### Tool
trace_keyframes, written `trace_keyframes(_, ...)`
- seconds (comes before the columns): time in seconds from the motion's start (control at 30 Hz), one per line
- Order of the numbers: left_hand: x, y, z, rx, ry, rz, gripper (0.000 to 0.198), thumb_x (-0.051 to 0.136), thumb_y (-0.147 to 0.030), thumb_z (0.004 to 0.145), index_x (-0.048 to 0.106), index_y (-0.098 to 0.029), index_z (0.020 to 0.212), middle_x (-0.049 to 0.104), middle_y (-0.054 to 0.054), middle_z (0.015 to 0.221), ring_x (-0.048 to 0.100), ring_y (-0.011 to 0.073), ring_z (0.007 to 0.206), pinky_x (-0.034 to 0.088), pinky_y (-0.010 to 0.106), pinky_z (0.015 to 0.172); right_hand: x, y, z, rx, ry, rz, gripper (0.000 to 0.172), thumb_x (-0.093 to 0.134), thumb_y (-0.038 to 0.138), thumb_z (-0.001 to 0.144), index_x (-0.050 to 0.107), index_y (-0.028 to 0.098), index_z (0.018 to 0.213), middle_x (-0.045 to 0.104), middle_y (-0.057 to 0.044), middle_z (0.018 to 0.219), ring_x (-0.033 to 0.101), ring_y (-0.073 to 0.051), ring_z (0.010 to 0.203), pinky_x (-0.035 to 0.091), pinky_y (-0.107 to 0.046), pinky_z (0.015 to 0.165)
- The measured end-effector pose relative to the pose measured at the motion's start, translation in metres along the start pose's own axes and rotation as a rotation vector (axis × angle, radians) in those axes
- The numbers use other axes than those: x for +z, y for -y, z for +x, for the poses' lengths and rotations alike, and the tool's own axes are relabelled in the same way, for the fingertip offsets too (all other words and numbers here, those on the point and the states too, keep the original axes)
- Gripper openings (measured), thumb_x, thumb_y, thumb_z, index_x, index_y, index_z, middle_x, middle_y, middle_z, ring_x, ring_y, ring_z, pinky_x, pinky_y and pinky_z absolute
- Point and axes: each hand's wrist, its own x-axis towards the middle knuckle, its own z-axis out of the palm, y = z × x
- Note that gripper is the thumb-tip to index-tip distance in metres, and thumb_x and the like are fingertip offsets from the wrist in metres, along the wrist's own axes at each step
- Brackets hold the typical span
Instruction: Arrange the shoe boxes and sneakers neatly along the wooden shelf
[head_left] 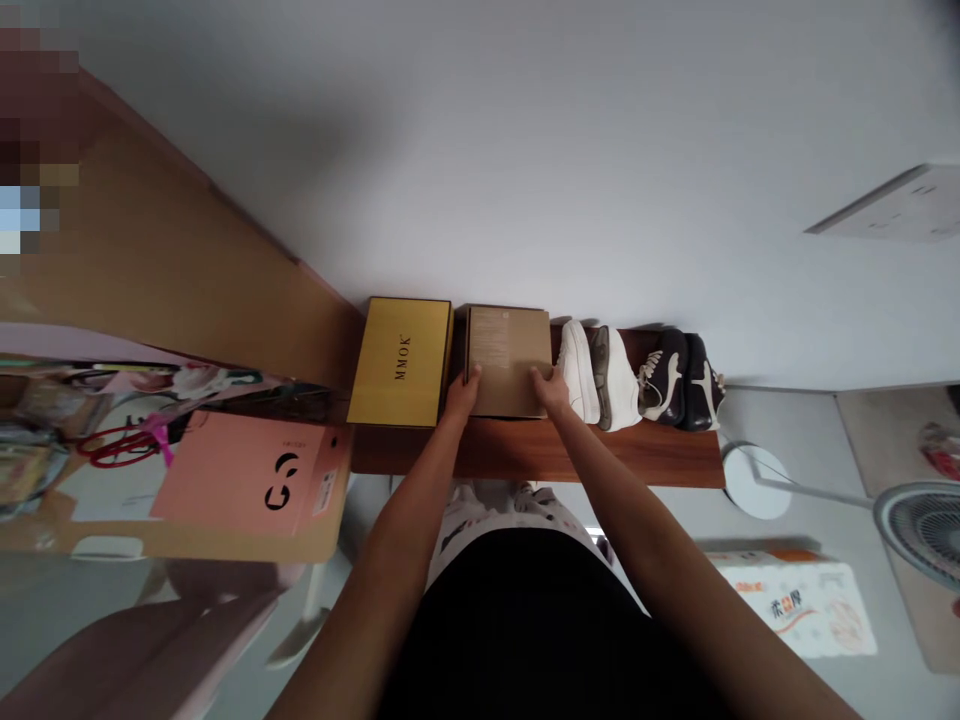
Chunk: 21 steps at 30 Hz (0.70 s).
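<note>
A brown cardboard box lies flat on a low reddish wooden shelf against the white wall. My left hand grips its left front corner, thumb on top. My right hand holds the right front corner, fingers curled on the lid. A yellow box marked MMOK lies just left of the brown box. To the right stand a pair of white shoes and a pair of dark shoes.
A pink box sits on a desk at the left with clutter. A standing fan and its round white base are on the right floor. A printed package lies on the floor near my right arm.
</note>
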Motion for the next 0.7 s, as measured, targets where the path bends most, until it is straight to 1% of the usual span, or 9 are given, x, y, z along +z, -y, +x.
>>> trace_keyframes(0.07,-0.001,-0.001,-0.012,0.031,-0.008,-0.021,0.064,0.055,-0.06,0.097,0.065,-0.013,0.139,0.059,0.017,0.149,0.048,0.0289,0.146,0.035,0.038,0.121,-0.007,-0.005,-0.002,0.086,-0.031,0.038,0.056,0.064,0.061,0.086,0.065,0.018,0.122,0.074,-0.013,0.115,0.067,-0.03,0.118,0.05,-0.041,0.103)
trace_keyframes(0.2,-0.008,-0.001,-0.04,0.153,0.02,-0.134,0.06,0.052,-0.06,0.099,0.067,-0.016,0.137,0.059,0.012,0.15,0.047,0.0271,0.146,0.032,0.04,0.124,-0.019,-0.016,-0.007,0.128,-0.081,0.149,0.064,0.064,0.069,0.08,0.067,0.016,0.115,0.074,-0.015,0.112,0.067,-0.032,0.114,0.051,-0.043,0.1)
trace_keyframes(0.3,-0.021,-0.001,-0.054,0.233,-0.004,-0.144,0.055,0.065,-0.056,0.093,0.069,-0.021,0.135,0.063,0.009,0.147,0.051,0.0273,0.143,0.033,0.042,0.124,-0.021,-0.021,-0.009,0.12,-0.055,0.222,0.068,0.061,0.073,0.077,0.068,0.014,0.111,0.073,-0.016,0.114,0.067,-0.032,0.111,0.05,-0.043,0.1)
trace_keyframes(0.37,-0.029,-0.004,-0.059,0.231,-0.043,-0.172,0.065,0.076,-0.051,0.086,0.062,-0.023,0.143,0.064,0.01,0.145,0.055,0.0277,0.138,0.037,0.043,0.121,-0.018,-0.021,-0.012,0.106,-0.014,0.277,0.07,0.061,0.076,0.075,0.068,0.016,0.109,0.074,-0.013,0.114,0.067,-0.03,0.111,0.051,-0.041,0.1)
trace_keyframes(0.43,-0.036,-0.008,-0.061,0.188,-0.047,-0.252,0.078,0.083,-0.048,0.08,0.055,-0.023,0.149,0.065,0.011,0.143,0.058,0.0278,0.135,0.041,0.043,0.118,-0.012,-0.019,-0.016,0.085,0.034,0.338,0.07,0.06,0.077,0.075,0.068,0.017,0.11,0.074,-0.012,0.114,0.067,-0.029,0.111,0.051,-0.039,0.099)
trace_keyframes(0.5,-0.042,-0.014,-0.064,0.13,0.016,-0.363,0.078,0.083,-0.048,0.079,0.056,-0.023,0.148,0.066,0.011,0.141,0.059,0.0278,0.134,0.044,0.042,0.116,-0.005,-0.015,-0.02,0.071,0.066,0.388,0.071,0.059,0.076,0.077,0.068,0.017,0.114,0.074,-0.012,0.117,0.067,-0.029,0.113,0.051,-0.039,0.101)
trace_keyframes(0.57,-0.046,-0.019,-0.067,0.062,0.133,-0.471,0.073,0.082,-0.052,0.079,0.06,-0.023,0.143,0.067,0.01,0.14,0.06,0.028,0.132,0.048,0.042,0.113,0.001,-0.01,-0.025,0.059,0.077,0.425,0.073,0.058,0.075,0.08,0.066,0.016,0.122,0.073,-0.013,0.125,0.065,-0.03,0.12,0.05,-0.04,0.105)
trace_keyframes(0.63,-0.048,-0.023,-0.071,-0.004,0.242,-0.546,0.074,0.082,-0.054,0.078,0.059,-0.025,0.143,0.069,0.01,0.136,0.064,0.0281,0.127,0.052,0.044,0.109,0.006,-0.006,-0.027,0.045,0.085,0.444,0.077,0.058,0.075,0.082,0.063,0.017,0.132,0.068,-0.013,0.136,0.059,-0.03,0.132,0.044,-0.04,0.113)
trace_keyframes(0.7,-0.05,-0.026,-0.074,-0.04,0.297,-0.581,0.078,0.084,-0.053,0.077,0.057,-0.026,0.144,0.071,0.01,0.132,0.067,0.0278,0.122,0.055,0.045,0.105,0.01,-0.003,-0.028,0.018,0.121,0.446,0.081,0.059,0.075,0.082,0.059,0.018,0.14,0.062,-0.012,0.146,0.05,-0.029,0.143,0.036,-0.04,0.121)
